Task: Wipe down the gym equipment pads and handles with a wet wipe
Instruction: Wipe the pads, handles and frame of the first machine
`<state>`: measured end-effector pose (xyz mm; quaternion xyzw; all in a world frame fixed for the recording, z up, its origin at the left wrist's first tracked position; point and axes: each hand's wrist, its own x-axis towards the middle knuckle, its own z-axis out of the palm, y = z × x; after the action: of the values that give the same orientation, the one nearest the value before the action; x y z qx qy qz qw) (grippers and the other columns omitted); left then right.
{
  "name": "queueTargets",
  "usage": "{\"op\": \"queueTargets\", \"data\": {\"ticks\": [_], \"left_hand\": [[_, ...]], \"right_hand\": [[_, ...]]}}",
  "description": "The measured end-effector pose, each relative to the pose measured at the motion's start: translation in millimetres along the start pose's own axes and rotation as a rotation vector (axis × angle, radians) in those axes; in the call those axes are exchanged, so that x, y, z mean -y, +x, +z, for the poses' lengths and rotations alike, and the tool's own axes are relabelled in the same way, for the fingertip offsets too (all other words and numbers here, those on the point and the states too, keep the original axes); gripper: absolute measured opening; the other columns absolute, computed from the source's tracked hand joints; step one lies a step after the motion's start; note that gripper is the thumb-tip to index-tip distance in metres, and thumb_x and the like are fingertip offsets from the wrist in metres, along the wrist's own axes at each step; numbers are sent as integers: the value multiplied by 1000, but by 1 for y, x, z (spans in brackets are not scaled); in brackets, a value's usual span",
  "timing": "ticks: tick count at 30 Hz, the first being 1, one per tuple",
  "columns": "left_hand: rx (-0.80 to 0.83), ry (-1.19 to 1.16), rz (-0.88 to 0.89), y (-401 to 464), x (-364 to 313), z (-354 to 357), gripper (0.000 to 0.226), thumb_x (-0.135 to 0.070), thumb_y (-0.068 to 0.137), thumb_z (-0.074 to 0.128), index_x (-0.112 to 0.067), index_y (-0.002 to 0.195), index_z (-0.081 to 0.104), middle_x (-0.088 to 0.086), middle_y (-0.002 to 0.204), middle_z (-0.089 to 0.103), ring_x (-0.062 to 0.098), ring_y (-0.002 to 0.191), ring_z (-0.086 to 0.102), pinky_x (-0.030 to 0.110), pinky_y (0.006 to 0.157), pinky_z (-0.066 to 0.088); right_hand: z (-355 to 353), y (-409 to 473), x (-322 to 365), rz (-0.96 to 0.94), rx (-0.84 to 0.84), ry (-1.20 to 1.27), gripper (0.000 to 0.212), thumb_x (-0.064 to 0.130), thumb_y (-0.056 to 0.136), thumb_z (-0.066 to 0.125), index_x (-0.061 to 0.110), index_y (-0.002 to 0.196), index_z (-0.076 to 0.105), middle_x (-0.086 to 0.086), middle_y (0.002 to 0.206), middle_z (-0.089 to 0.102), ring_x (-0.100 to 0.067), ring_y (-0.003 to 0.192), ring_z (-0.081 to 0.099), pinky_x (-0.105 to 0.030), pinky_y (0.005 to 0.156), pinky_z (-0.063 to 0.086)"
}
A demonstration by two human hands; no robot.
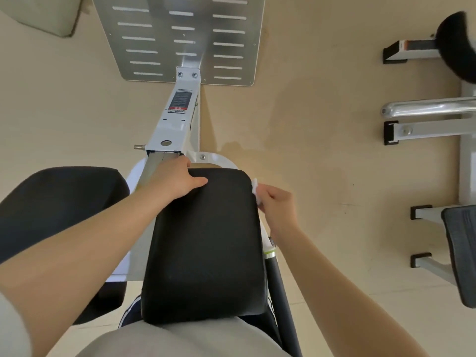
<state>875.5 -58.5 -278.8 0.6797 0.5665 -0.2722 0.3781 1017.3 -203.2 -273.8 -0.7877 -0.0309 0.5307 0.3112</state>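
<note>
Two hands at black seat pad [206, 243]: left hand [175, 179] grips its far left corner; right hand [277, 206] presses bunched wet wipe [255, 189] against its right edge.

We look down on a beige floor [322, 112], beside a slotted metal footplate [180, 37] and a warning label [181, 100].
</note>
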Motion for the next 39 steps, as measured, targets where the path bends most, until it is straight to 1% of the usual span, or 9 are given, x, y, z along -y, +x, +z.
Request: {"op": "queueTargets", "data": {"ticks": [4,8,11,14,19,22,28,34,39], "left_hand": [[-65,193,63,-18,-21,-1,47,-42,87,55,-13,124,50,9,122,55,25,109,52,30,79,40],[16,94,250,-39,-41,2,53,-39,88,56,-16,134,43,6,135,47,23,121,46,34,96,40],[99,86,391,-65,-47,5,66,-43,85,59,-19,141,34,1,145,37,18,129,39,30,103,34],[152,248,499,-101,-49,10,80,-55,79,59,-21,144,27,-3,149,29,16,135,28,32,107,30],[227,419,637,-153,-46,23,89,-65,72,60,-23,144,26,-7,148,25,13,135,21,30,109,24],[227,448,608,-170,-42,35,96,-63,70,63,-22,146,19,-6,154,12,14,140,9,31,113,15],[74,500,629,-171,-40,52,89,-54,73,66,-21,143,23,-3,150,20,15,139,14,31,113,18],[74,549,653,-174,-43,48,87,-55,72,67,-19,140,28,-2,146,27,17,135,23,31,109,25],[43,593,675,-178,-44,50,86,-54,73,66,-17,141,28,0,145,29,18,133,27,32,107,29]], "right_hand": [[-18,-47,-29,52,73,46,27,40,76,61,16,83,69,-9,71,60,-23,65,50,-37,67,47],[-13,-32,-19,26,29,60,29,18,86,54,12,57,56,0,56,43,-14,59,37,-30,59,38],[-4,-8,-14,71,13,132,20,11,90,52,10,78,68,0,64,57,-15,66,49,-34,72,48],[-4,-25,-27,32,8,100,19,12,85,49,-2,76,59,-7,65,50,-18,64,42,-34,63,40],[-32,-97,-60,62,77,160,17,10,85,55,4,71,63,-2,60,50,-15,61,44,-28,63,42],[-32,-100,-61,111,51,313,6,7,84,61,6,84,67,-1,65,60,-14,64,56,-29,73,51],[-17,-64,-38,285,22,487,4,8,82,63,10,82,66,-1,63,59,-12,58,54,-18,54,44],[-45,-126,-67,4,76,288,8,6,81,64,12,77,69,-7,78,64,-16,74,59,-27,76,53],[-31,-114,-58,-35,5,278,14,11,83,61,18,73,68,-1,72,64,-16,71,58,-35,76,52]]}}
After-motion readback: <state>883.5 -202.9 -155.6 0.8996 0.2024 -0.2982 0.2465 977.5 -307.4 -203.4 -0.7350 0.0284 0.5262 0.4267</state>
